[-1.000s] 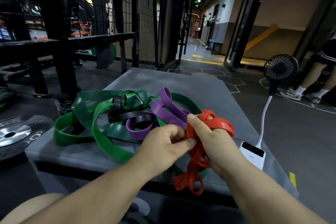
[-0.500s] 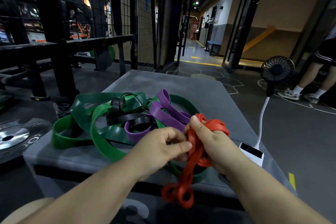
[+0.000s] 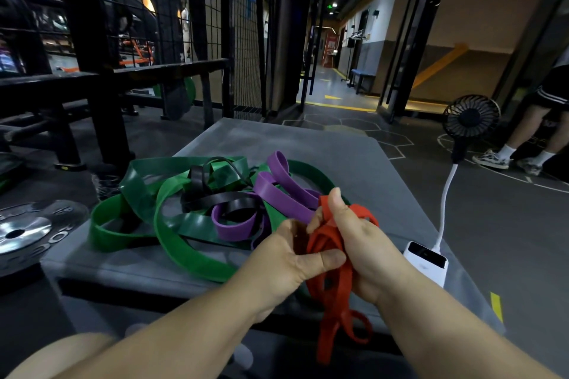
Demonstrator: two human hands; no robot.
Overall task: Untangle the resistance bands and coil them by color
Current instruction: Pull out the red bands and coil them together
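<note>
A red resistance band (image 3: 334,292) is looped around my right hand (image 3: 360,240), with its thumb up against the loops. My left hand (image 3: 289,258) pinches the same red band beside it, thumb laid across the strands. The band's loose end hangs below the front edge of the grey padded box (image 3: 323,144). Behind my hands lies a tangle on the box: wide green bands (image 3: 181,243), purple bands (image 3: 277,191) and a black band (image 3: 224,198) wound through each other.
A white power bank (image 3: 426,260) lies at the box's right edge, cabled to a black fan (image 3: 471,120) on the floor. A weight plate (image 3: 27,231) sits at the left. A person's legs (image 3: 523,135) stand at far right. A black rack and mesh fence rise behind.
My right hand has kept winding the red band, and more loops sit around it. The hanging red end has shifted right and dangles lower in front of the box.
</note>
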